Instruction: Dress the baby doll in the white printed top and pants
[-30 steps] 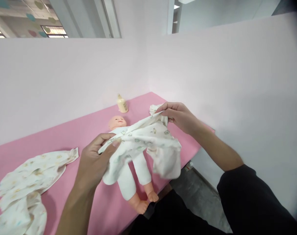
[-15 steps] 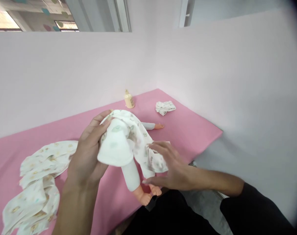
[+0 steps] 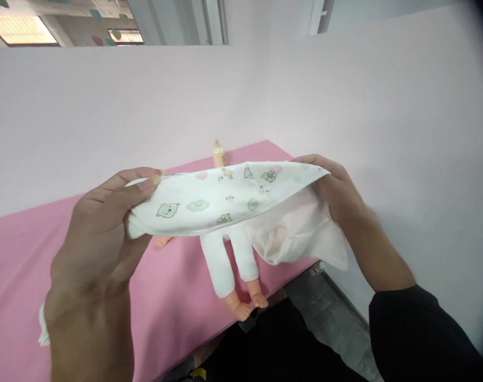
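Note:
A white baby garment (image 3: pixel 221 199), printed with green bears and clouds, is stretched between my two hands above the doll. My left hand (image 3: pixel 102 223) pinches its left end between thumb and fingers. At the other end, my right hand (image 3: pixel 339 193) grips the cloth from behind, its fingertips partly hidden. A pale unprinted part of the garment hangs down below the right side. Underneath, a baby doll (image 3: pixel 221 265) lies with its white legs and bare feet towards me. The garment covers its upper body, and one small doll hand shows beside my left wrist.
The doll lies on a pink-covered table (image 3: pixel 173 318) against white walls. A cream pump bottle (image 3: pixel 220 155) stands behind the garment. A bit of white cloth (image 3: pixel 43 326) shows beside my left forearm. The table's near edge runs above my dark-clothed lap.
The garment has gone from bunched to spread wide and raised nearer the camera. My right hand has moved up and right and now grips its right end.

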`<action>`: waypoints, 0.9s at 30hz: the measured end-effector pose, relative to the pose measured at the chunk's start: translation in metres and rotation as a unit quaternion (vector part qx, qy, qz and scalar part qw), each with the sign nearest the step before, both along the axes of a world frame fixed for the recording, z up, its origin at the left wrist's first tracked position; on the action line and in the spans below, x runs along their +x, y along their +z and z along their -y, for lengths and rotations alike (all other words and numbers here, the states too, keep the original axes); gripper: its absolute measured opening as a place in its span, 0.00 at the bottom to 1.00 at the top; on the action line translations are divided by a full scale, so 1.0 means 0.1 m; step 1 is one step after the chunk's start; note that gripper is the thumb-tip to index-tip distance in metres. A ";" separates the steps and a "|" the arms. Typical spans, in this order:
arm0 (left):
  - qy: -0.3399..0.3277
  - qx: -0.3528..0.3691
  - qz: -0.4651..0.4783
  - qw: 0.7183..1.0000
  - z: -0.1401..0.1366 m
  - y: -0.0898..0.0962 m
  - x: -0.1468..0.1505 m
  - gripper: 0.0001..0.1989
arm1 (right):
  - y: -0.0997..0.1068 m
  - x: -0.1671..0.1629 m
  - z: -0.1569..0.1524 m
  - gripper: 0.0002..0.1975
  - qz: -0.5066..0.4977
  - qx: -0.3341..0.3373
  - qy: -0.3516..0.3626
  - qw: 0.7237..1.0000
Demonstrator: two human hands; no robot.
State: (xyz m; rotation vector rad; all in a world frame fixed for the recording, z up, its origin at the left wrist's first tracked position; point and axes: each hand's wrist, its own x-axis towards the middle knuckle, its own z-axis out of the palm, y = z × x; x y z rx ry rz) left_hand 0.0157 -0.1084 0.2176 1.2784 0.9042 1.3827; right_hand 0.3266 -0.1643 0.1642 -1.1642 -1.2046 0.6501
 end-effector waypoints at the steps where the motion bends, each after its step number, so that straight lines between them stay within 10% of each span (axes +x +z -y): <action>1: -0.005 0.012 -0.005 1.000 0.01 0.02 0.01 0.01 | 0.03 0.04 -0.02 0.10 0.029 -0.003 -0.004 1.000; 7: -0.068 -0.024 0.007 0.997 0.10 0.15 0.16 0.05 | -0.10 0.02 -0.14 0.16 0.235 0.090 -0.141 0.957; 15: -0.244 -0.035 0.006 0.969 0.30 0.16 0.53 0.10 | -0.07 -0.75 0.22 0.44 0.444 0.232 -0.063 0.863; 21: -0.183 0.052 -0.077 0.979 0.39 -0.09 0.57 0.24 | 0.11 -0.71 0.05 0.19 0.270 0.168 -0.053 0.947; 27: -0.169 0.022 -0.279 0.945 0.54 -0.89 0.68 0.30 | 0.20 -0.72 -0.05 0.08 0.107 0.137 -0.065 0.983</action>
